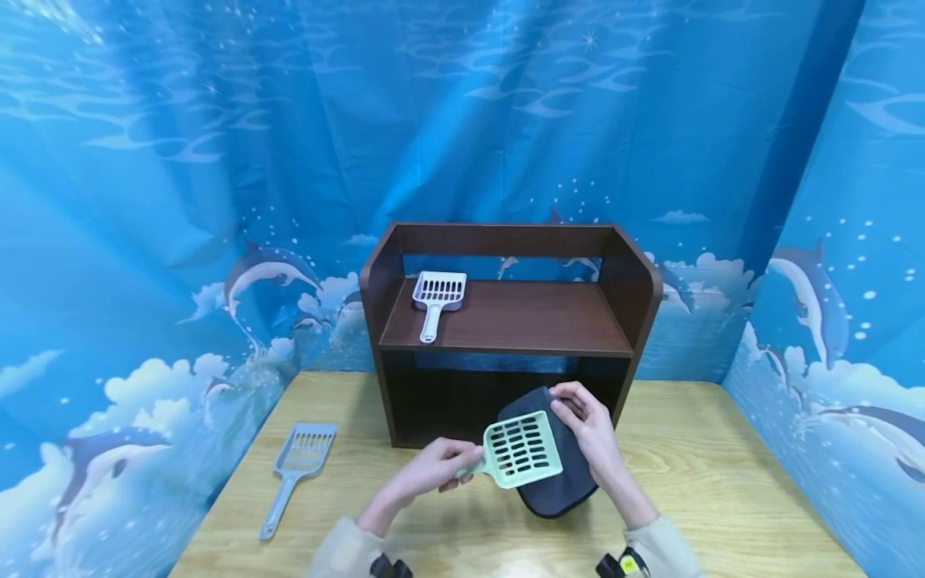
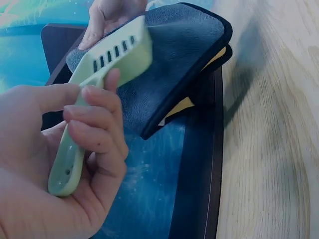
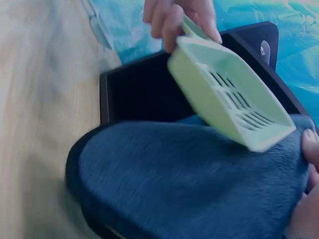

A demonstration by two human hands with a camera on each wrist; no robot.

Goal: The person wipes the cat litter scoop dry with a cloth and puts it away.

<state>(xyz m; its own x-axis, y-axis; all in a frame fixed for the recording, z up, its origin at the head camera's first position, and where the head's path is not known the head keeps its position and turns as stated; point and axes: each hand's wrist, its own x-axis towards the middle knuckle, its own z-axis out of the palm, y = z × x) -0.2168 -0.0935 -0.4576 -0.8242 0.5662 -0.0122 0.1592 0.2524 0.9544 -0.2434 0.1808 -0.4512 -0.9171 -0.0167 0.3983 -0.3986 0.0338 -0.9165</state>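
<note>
In the head view my left hand (image 1: pixel 438 466) grips the handle of a pale green slotted litter scoop (image 1: pixel 523 449). The left wrist view shows the fingers curled round that handle (image 2: pixel 75 149). My right hand (image 1: pixel 588 425) pinches the upper edge of a folded dark grey cloth (image 1: pixel 572 475) with black trim. Between its folds a yellow inner side (image 2: pixel 215 59) shows in the left wrist view. The scoop's basket lies over the cloth's face; whether they touch, I cannot tell. Only part of the right hand (image 3: pixel 306 199) appears in the right wrist view.
Behind my hands stands a dark brown two-tier shelf (image 1: pixel 527 317) on a light wooden table (image 1: pixel 694 482). A white slotted scoop (image 1: pixel 432 317) lies at the left of its upper board. Left on the table is a grey-blue scoop (image 1: pixel 291 475). A blue dolphin-print curtain (image 1: pixel 462 120) hangs behind.
</note>
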